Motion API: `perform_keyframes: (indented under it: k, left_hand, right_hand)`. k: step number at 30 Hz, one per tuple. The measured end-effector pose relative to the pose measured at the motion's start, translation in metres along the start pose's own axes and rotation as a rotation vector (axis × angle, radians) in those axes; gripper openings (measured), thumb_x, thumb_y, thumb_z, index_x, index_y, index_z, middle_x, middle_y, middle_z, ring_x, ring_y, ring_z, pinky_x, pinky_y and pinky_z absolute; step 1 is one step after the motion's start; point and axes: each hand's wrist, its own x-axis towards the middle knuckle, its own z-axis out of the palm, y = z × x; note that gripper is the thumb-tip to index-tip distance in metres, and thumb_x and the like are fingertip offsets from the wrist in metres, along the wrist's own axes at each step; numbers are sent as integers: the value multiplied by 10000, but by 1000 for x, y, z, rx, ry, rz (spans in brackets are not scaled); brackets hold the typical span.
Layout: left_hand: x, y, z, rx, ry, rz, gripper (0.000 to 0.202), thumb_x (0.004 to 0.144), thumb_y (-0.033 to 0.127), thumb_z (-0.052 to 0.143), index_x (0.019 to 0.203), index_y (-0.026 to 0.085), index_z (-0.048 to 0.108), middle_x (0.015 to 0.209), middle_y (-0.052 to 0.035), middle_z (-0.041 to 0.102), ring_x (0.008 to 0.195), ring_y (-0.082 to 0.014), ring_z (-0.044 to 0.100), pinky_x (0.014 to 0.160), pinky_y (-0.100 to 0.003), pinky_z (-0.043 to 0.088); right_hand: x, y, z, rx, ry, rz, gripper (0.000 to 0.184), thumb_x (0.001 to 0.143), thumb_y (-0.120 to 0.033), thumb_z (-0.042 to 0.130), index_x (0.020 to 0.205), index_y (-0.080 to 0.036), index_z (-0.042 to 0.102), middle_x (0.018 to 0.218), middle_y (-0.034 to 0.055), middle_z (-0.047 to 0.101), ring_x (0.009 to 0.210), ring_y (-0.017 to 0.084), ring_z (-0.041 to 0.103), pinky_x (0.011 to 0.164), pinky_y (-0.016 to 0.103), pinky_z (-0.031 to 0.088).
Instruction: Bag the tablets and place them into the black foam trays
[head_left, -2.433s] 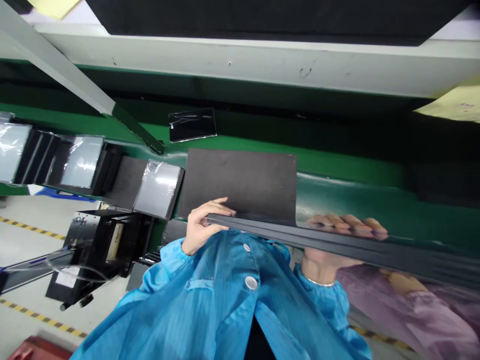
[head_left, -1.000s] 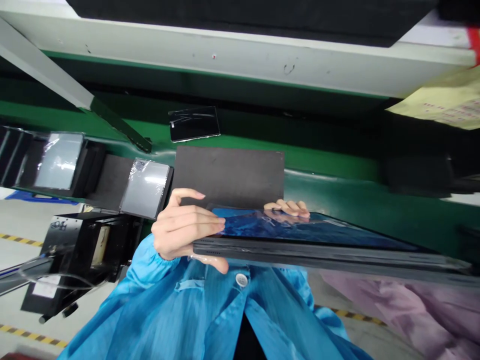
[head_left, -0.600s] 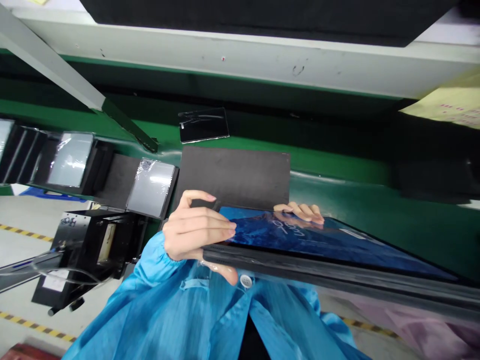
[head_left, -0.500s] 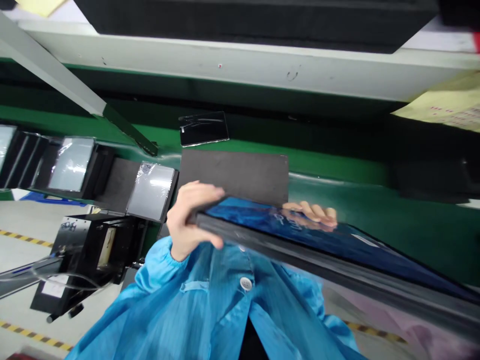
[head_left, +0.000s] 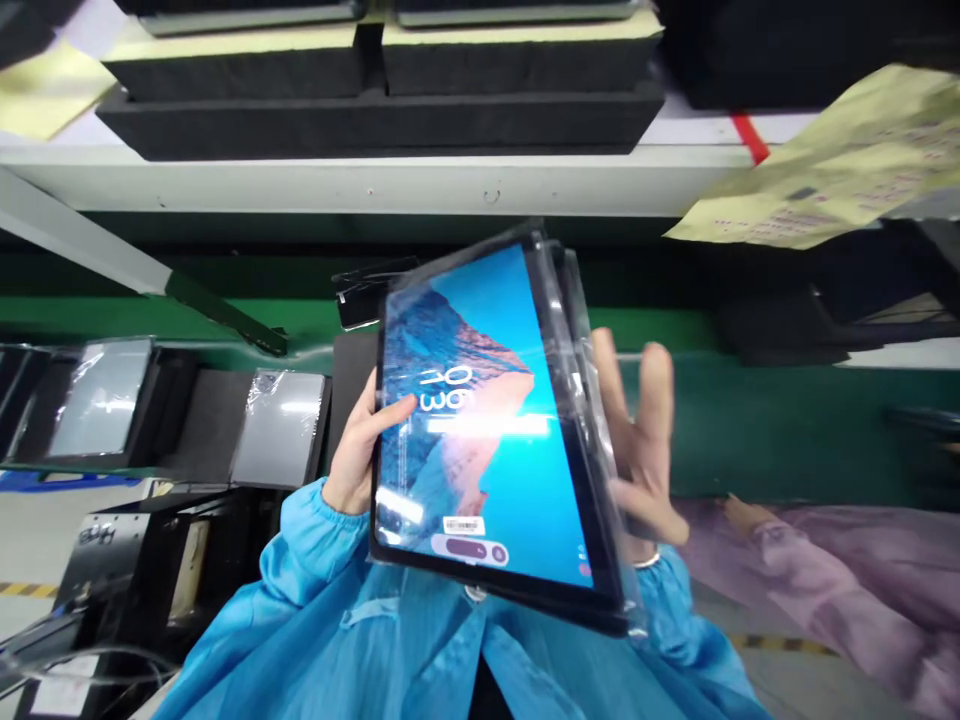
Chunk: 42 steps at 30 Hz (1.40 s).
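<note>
Green bench (head_left: pixel 780 430), tablets (head_left: pixel 491 420) between hands (head_left: pixel 354 460) (head_left: pixel 645 450)

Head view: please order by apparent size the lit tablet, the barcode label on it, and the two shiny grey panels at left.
1. Lit tablet; it also seems nearest the camera.
2. Left grey panel and right grey panel: too alike to rank between them.
3. Barcode label, clearly smallest.

The wrapped tablets (head_left: pixel 491 430), earlier nearly edge-on, are now turning their top screen (head_left: pixel 480 470) to the camera and covering most of the dark mat (head_left: pixel 352 365). The right fingers (head_left: pixel 656 395), earlier curled over an edge, are spreading apart beside them; the left thumb (head_left: pixel 394 413) is lying over the screen.
</note>
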Motion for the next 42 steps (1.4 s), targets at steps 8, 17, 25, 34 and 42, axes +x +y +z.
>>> perform_keyframes:
  k: [8, 17, 25, 34, 42]
  left_hand:
    - [-30, 27, 16, 8, 292, 5, 796, 724, 265, 856, 1467, 295, 571, 1199, -44, 787, 968, -291, 793, 861, -388, 670]
    - [-36, 34, 20, -36, 325, -33, 834, 691, 246, 898, 1461, 316, 584, 1110, -26, 805, 956, -297, 791, 920, -439, 657]
    - [-39, 36, 24, -39, 320, -32, 804, 692, 271, 908, 1435, 355, 614, 1158, 1, 800, 1022, -303, 780, 966, -439, 647]
    - [-40, 35, 27, -17, 350, -24, 798, 687, 271, 904, 1428, 351, 619, 1119, -5, 805, 981, -302, 785, 951, -435, 652]
    - [-40, 33, 28, -2, 353, -6, 868, 693, 233, 902, 1483, 362, 566, 1142, -7, 787, 931, -253, 781, 971, -430, 636]
  right_hand:
    - [-28, -26, 1, 289, -1, 299, 526, 994, -312, 641, 1502, -409, 544, 1550, -73, 546, 1442, 227, 521, 1173, 387, 508]
    - [-29, -34, -4, 294, -49, 261, 631, 974, -289, 678, 1544, -460, 466, 1590, -127, 476, 1480, 197, 464, 1218, 337, 448]
    - [-31, -41, -4, 329, -19, 268, 584, 989, -294, 654, 1532, -436, 495, 1576, -115, 497, 1467, 205, 481, 1203, 336, 471]
    - [-29, -38, 0, 316, 32, 280, 535, 1006, -313, 651, 1510, -444, 524, 1556, -92, 539, 1456, 245, 500, 1197, 398, 494]
    - [-23, -42, 0, 98, 10, 269, 811, 871, -206, 824, 1563, -393, 444, 1566, -30, 548, 1431, 261, 540, 1208, 416, 481]
